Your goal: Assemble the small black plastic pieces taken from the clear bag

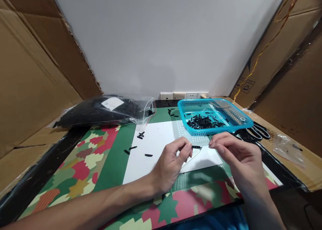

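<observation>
My left hand [174,159] rests over the white paper, thumb and fingers closed on a small flat black strip [196,147] whose end sticks out to the right. Beneath that hand, what looks like a clear plastic piece [191,159] shows in part. My right hand [238,156] is raised just to the right, fingers bent and the thumb drawn in close to them; anything between the fingertips is too small to make out. Behind both hands stands a blue plastic basket [216,132], with a heap of similar black strips [202,122] in it.
Loose black strips [148,155] lie on the white paper [158,132] and the green mat. A large clear bag [100,112] of black material sits at back left. Right of the basket are black-handled scissors [256,131] and a small plastic bag [288,149]. Cardboard walls flank both sides.
</observation>
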Available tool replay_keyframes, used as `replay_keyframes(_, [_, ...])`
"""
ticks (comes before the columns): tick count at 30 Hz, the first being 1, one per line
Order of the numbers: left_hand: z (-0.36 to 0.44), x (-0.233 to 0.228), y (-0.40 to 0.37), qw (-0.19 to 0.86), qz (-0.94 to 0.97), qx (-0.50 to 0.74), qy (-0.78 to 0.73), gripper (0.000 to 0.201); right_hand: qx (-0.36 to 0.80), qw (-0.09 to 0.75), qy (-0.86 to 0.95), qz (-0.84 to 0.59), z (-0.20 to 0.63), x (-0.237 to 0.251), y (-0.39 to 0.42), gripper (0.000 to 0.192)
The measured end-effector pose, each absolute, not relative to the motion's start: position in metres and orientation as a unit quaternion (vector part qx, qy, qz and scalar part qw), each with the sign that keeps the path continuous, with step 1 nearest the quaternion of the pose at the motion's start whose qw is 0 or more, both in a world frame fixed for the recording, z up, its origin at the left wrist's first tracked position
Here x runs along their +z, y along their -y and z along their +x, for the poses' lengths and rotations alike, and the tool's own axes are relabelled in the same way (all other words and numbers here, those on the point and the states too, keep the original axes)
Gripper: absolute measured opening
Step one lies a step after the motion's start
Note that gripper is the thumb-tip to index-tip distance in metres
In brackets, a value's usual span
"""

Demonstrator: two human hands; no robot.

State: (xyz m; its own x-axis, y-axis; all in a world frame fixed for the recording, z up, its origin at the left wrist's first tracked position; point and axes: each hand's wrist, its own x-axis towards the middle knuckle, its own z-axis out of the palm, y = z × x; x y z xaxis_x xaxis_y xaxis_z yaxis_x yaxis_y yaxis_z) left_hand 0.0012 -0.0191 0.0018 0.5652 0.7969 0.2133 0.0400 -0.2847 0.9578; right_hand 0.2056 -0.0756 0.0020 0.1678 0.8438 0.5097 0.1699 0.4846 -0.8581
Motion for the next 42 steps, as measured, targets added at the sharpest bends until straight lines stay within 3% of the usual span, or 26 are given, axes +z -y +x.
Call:
replay_keyframes(5, [0.002, 0.002, 0.022, 0.52, 0.726, 0.357, -0.274, 0.042, 0.302, 0.569, 0.613, -0.457, 0.196, -0.002, 0.078, 0.012])
replay_keyframes(7, [0.002, 0.001, 0.022, 0.525, 0.723, 0.357, -0.274, 0.043, 0.311, 0.57, 0.613, -0.45, 0.194, -0.003, 0.078, 0.004])
replay_keyframes(42, [0.0, -0.003, 0.022, 0.556, 0.71, 0.359, -0.242, 0.039, 0.375, 0.576, 0.583, -0.433, 0.192, 0.001, 0.074, 0.01])
